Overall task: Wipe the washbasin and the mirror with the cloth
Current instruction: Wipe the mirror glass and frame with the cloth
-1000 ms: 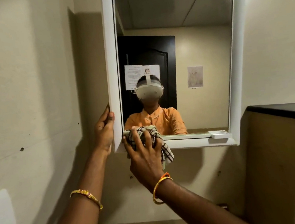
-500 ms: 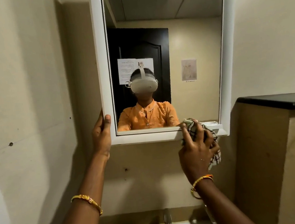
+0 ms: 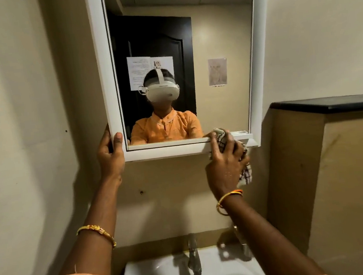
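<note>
A white-framed mirror [image 3: 215, 35] hangs on the wall straight ahead. My left hand [image 3: 110, 156] grips the frame's lower left corner, thumb on the front. My right hand [image 3: 226, 166] is bunched around a checked cloth [image 3: 245, 173] and presses it against the lower frame near the right corner. Most of the cloth is hidden under my fingers; one end hangs below the hand. The white washbasin [image 3: 166, 274] sits below, at the bottom of the view, partly behind my forearms.
A metal tap [image 3: 193, 254] stands at the back of the basin, with a second fitting [image 3: 244, 248] to its right. A tiled partition with a black top [image 3: 327, 103] juts out at the right. A beige wall closes in on the left.
My right hand has swept the cloth along the mirror's lower frame from the left corner to near the right corner. The view has tilted down, showing the basin. My left hand stays on the frame.
</note>
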